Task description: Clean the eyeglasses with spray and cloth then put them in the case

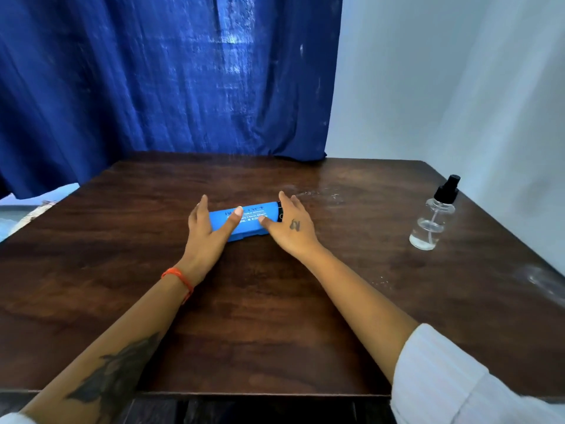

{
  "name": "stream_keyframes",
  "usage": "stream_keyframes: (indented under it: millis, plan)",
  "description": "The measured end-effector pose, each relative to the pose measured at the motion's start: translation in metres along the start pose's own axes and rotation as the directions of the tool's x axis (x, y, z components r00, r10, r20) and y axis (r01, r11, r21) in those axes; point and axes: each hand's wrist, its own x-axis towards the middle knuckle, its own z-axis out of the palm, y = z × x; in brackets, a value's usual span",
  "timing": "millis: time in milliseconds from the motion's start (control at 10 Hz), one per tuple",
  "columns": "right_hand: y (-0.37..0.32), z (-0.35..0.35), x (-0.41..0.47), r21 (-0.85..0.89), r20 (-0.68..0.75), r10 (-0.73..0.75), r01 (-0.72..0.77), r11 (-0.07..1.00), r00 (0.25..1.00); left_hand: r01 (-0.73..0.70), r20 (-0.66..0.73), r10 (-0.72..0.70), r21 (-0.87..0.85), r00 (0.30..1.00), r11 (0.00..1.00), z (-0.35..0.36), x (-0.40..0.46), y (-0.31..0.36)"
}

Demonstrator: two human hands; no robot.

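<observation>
Case [244, 220] closed, long axis left to right (slightly tilted) on table [275, 316].
Left hand [205, 231] and right hand [289, 226] rest at its ends, fingers straight, slightly apart — spray bottle [432, 218] holds little liquid.

A dark wooden table [244, 316] stands before a blue curtain [168, 75] (creased) and pale wall [443, 71].
</observation>
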Motion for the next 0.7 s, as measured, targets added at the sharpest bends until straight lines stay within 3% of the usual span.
stream_keyframes:
  millis: [400, 500, 600, 700]
  plan:
    - [0.049, -0.090, -0.043, -0.042, -0.208, 0.295, -0.309, 0.950, 0.933, 0.004, 0.243, 0.006, -0.039, 0.970, 0.999, 0.092, -0.022, 0.063]
    - [0.050, -0.104, -0.050, -0.050, -0.193, 0.365, -0.381, 0.923, 0.911, 0.054, 0.325, -0.044, -0.022, 0.945, 0.998, 0.099, -0.024, 0.075]
    - [0.041, -0.115, -0.052, -0.086, -0.172, 0.360, -0.378, 0.922, 0.917, 0.073, 0.368, -0.093, 0.067, 0.925, 0.995, 0.099, -0.021, 0.085]
    - [0.028, -0.121, -0.051, -0.144, -0.144, 0.268, -0.288, 0.947, 0.953, -0.041, 0.326, -0.039, 0.235, 0.945, 0.971, 0.093, -0.019, 0.095]
